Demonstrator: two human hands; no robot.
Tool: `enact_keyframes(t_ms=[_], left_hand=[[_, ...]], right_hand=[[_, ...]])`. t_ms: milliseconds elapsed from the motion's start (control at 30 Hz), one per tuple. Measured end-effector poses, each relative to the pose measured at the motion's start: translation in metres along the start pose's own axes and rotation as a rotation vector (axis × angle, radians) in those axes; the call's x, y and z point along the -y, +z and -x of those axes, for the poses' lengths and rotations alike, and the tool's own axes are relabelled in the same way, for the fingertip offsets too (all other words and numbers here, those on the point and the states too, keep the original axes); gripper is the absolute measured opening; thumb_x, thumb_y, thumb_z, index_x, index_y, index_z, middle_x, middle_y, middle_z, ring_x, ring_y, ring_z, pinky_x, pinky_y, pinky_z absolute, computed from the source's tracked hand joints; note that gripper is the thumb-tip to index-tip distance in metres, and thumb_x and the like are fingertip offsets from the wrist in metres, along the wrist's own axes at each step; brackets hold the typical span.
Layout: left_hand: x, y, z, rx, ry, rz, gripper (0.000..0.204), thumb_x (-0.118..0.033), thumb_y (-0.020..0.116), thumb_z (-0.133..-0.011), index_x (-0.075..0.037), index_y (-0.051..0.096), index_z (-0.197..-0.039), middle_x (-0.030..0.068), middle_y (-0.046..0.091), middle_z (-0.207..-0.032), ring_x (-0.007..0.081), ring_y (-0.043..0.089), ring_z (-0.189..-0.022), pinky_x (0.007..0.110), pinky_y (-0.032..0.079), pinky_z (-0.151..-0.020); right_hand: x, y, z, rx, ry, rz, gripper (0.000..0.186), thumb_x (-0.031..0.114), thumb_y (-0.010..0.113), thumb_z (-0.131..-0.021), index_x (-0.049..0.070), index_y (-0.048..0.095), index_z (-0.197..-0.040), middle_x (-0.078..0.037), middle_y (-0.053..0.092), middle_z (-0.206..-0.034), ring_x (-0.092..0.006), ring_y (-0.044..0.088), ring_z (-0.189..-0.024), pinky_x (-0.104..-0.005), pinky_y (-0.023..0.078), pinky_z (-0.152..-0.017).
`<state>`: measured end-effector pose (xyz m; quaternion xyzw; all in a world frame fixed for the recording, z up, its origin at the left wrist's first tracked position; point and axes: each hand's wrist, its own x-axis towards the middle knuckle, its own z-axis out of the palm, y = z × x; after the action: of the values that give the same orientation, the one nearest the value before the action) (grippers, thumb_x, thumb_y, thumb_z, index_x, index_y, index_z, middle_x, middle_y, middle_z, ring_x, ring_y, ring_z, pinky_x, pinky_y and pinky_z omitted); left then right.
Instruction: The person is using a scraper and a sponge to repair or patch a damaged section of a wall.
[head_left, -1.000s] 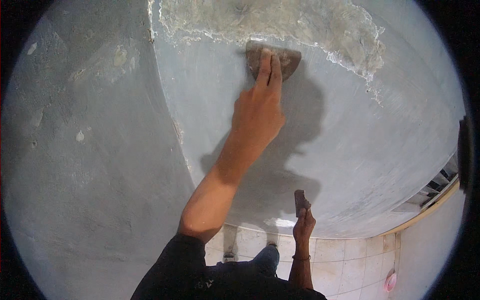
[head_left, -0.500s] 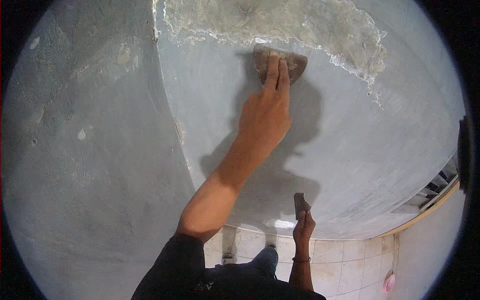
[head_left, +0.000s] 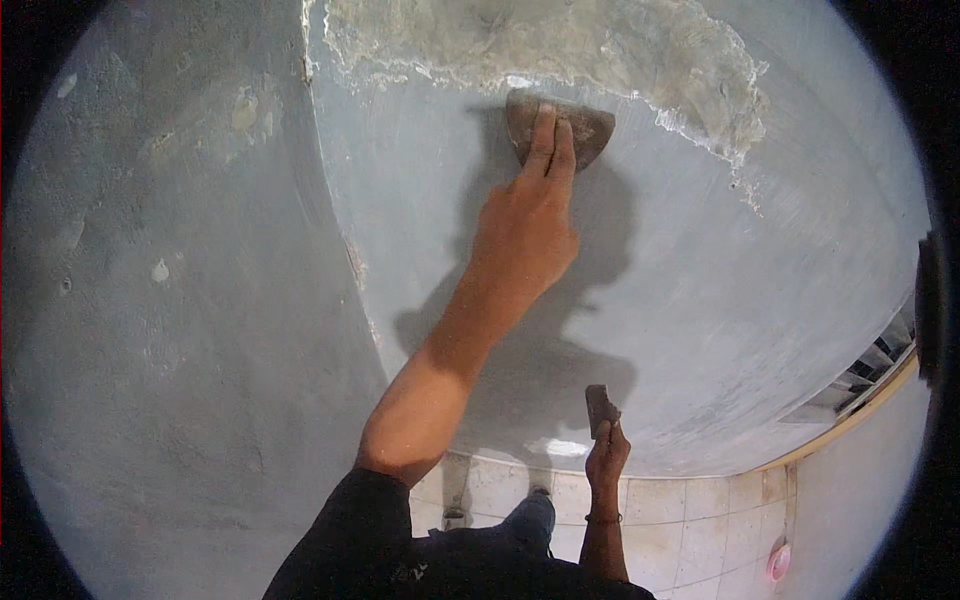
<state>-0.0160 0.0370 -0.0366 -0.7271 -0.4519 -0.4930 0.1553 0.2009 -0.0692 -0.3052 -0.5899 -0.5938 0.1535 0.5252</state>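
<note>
Head view: the grey wall [head_left: 740, 300] bears a rough patch [head_left: 560, 40]. My left hand [head_left: 528, 225], two fingers extended, grips a broad brown scraper [head_left: 591, 129] at the patch's lower edge. My right hand [head_left: 607, 460], closed, holds a small dark flat tool [head_left: 598, 405] lower down.

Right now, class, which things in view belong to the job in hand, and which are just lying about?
In use:
dark half-round scraper in the left hand
small dark piece in the right hand
grey wall

Lying about:
pink object, lower right
</note>
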Motion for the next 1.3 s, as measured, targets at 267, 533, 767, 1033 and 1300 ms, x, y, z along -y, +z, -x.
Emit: enact_keyframes(t_ms=[267,533,767,1033,1300], left_hand=[[0.0,-0.001,0.009,0.071,-0.04,0.019,0.074,0.003,0.055,-0.07,0.003,0.025,-0.138,0.021,0.022,-0.147,0.0434,0.05,-0.113,0.046,0.047,-0.091],[-0.004,-0.006,-0.001,0.048,-0.061,-0.001,0.073,0.003,0.055,-0.07,0.003,0.026,-0.138,0.0222,0.023,-0.146,0.0425,0.05,-0.113,0.046,0.045,-0.093],[0.004,-0.005,0.007,0.007,-0.022,0.029,0.075,0.004,0.055,-0.07,-0.001,0.027,-0.14,0.0175,0.026,-0.147,0.0397,0.053,-0.111,0.044,0.048,-0.089],[0.006,0.0,0.014,0.048,-0.05,0.044,0.077,0.005,0.056,-0.069,-0.004,0.027,-0.14,0.0166,0.024,-0.148,0.0401,0.05,-0.114,0.043,0.047,-0.092],[0.029,-0.013,0.002,-0.06,0.077,0.038,0.078,0.005,0.055,-0.068,-0.005,0.028,-0.141,0.0162,0.023,-0.148,0.0406,0.045,-0.119,0.043,0.043,-0.097]], right_hand=[[-0.01,0.005,-0.002,-0.011,-0.005,0.078,0.035,0.022,0.039,-0.097,-0.001,0.053,-0.121,-0.023,0.064,-0.096,-0.0269,0.062,-0.079,-0.0348,0.047,-0.07],[-0.012,0.009,-0.01,0.059,0.073,0.081,0.033,0.018,0.043,-0.095,-0.002,0.054,-0.119,-0.027,0.063,-0.097,-0.0372,0.064,-0.088,-0.0407,0.049,-0.073],[-0.017,0.01,0.004,0.049,0.062,0.036,0.035,0.023,0.041,-0.096,-0.002,0.054,-0.118,-0.021,0.065,-0.098,-0.0248,0.062,-0.084,-0.0336,0.047,-0.074],[-0.016,0.003,-0.004,0.011,0.081,0.093,0.03,0.02,0.043,-0.095,-0.002,0.056,-0.112,-0.026,0.064,-0.093,-0.0387,0.064,-0.082,-0.0397,0.049,-0.069],[0.003,0.01,-0.01,0.034,-0.005,0.048,0.031,0.02,0.042,-0.096,-0.004,0.057,-0.109,-0.026,0.064,-0.089,-0.0364,0.064,-0.076,-0.0392,0.048,-0.065]])
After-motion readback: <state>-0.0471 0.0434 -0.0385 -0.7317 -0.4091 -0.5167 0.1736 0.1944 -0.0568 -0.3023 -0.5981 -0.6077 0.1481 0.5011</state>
